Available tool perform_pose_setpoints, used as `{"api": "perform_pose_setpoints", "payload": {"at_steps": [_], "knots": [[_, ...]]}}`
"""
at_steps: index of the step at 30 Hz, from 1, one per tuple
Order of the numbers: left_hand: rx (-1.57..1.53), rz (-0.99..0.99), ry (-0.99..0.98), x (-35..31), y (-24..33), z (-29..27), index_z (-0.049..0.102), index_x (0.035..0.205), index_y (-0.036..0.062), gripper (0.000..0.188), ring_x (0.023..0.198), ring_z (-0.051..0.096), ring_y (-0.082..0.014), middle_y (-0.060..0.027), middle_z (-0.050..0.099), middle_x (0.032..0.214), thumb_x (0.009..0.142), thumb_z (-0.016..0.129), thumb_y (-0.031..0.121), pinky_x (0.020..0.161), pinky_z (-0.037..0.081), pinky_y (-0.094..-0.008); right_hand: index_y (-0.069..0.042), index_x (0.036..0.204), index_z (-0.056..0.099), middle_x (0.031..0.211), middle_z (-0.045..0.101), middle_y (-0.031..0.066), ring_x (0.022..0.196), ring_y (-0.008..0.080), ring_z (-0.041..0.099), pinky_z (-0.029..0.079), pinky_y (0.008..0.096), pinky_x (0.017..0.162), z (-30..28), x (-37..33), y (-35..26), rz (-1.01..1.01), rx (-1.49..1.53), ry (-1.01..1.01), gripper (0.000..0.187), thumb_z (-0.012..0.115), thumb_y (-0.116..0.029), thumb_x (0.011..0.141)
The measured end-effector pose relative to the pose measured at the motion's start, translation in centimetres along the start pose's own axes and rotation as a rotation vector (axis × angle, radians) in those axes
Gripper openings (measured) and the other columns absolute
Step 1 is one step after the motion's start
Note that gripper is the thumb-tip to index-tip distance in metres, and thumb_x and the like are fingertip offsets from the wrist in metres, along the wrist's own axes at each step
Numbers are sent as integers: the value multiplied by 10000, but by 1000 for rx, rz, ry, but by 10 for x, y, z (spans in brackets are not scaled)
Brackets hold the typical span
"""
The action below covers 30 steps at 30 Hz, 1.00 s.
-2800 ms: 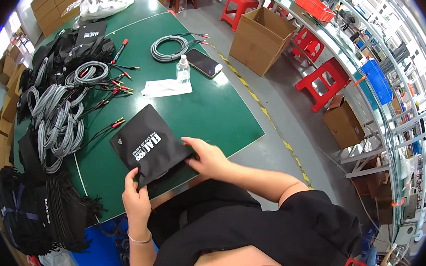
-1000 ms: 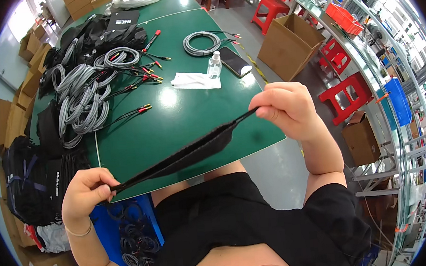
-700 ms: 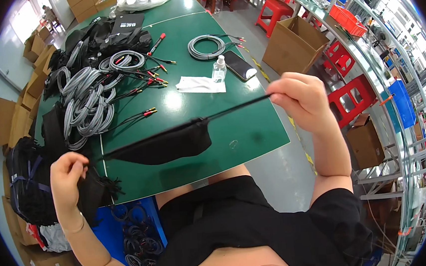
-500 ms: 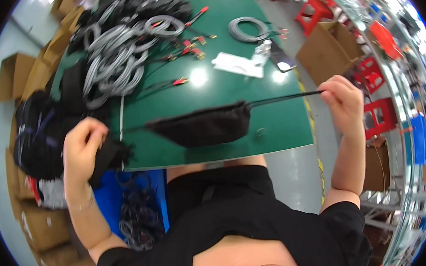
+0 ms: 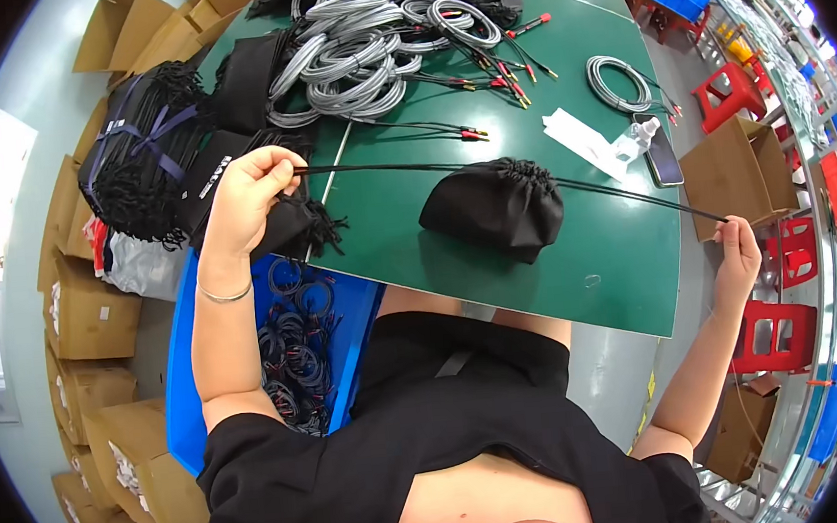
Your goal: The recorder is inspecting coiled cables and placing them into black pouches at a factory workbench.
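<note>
A black drawstring pouch hangs over the green table, its neck gathered and its body bulging. My left hand pinches the cord that runs out from the pouch's left side. Far to the right, my right hand grips the end of the other cord between thumb and fingers. Both cords are stretched taut. What fills the pouch is hidden. Near my left wrist lie black pouches with tangled drawstrings, partly behind my hand.
Grey cable coils with red connectors pile up at the table's back left; a single coil lies right. Nearby are a white paper, a clear bottle and a phone. A blue bin of cables stands below left.
The cords have been drawn out further and the pouch neck is now bunched tight. My right hand is lower and further right, my left hand higher; the view has shifted.
</note>
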<state>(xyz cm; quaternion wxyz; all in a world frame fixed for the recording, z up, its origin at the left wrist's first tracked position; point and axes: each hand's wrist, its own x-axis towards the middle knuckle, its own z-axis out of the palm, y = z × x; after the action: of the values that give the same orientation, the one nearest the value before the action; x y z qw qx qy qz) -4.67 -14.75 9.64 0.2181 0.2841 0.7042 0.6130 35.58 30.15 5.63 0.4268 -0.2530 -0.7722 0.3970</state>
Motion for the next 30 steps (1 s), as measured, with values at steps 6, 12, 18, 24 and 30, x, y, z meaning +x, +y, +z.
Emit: {"api": "perform_pose_setpoints", "payload": {"at_steps": [6, 12, 18, 24, 30], "knots": [[-367, -74, -142, -3, 3, 5, 668, 988, -33, 140, 717, 573, -99, -39, 640, 811, 941, 580, 65, 671, 470, -218, 44, 1017, 629, 880, 635, 45, 756, 94, 516, 432, 238, 747, 7, 2, -7, -1, 218, -28, 239, 534, -175, 1011], [-328, -87, -111, -7, 8, 25, 671, 1027, -25, 166, 704, 572, -85, -23, 626, 777, 950, 561, 71, 665, 468, -210, 47, 1025, 624, 876, 630, 54, 761, 103, 508, 429, 256, 783, 17, 5, -9, -5, 326, -50, 265, 514, -194, 1020], [-205, -142, -165, -4, 11, 37, 675, 1052, -34, 204, 702, 556, -64, 2, 602, 727, 939, 590, 114, 656, 452, -208, 46, 1040, 622, 871, 624, 60, 765, 113, 507, 434, 271, 795, 8, 2, -5, 2, 401, -33, 249, 511, -176, 1019], [340, 91, -212, -1, -1, 33, 667, 889, -33, 205, 758, 586, -96, -18, 637, 776, 938, 607, 157, 717, 465, -246, 36, 1054, 624, 863, 606, 50, 780, 123, 534, 469, 280, 833, 11, 6, 0, 31, 389, 13, 229, 525, -166, 1011], [-81, 257, 40, -19, 22, 0, 622, 909, -12, 256, 676, 560, -109, -35, 595, 739, 968, 595, 235, 636, 447, -236, 46, 1057, 633, 934, 639, 82, 888, 164, 589, 483, 304, 865, -3, 8, -9, -13, 123, 98, 249, 534, -176, 1004]]}}
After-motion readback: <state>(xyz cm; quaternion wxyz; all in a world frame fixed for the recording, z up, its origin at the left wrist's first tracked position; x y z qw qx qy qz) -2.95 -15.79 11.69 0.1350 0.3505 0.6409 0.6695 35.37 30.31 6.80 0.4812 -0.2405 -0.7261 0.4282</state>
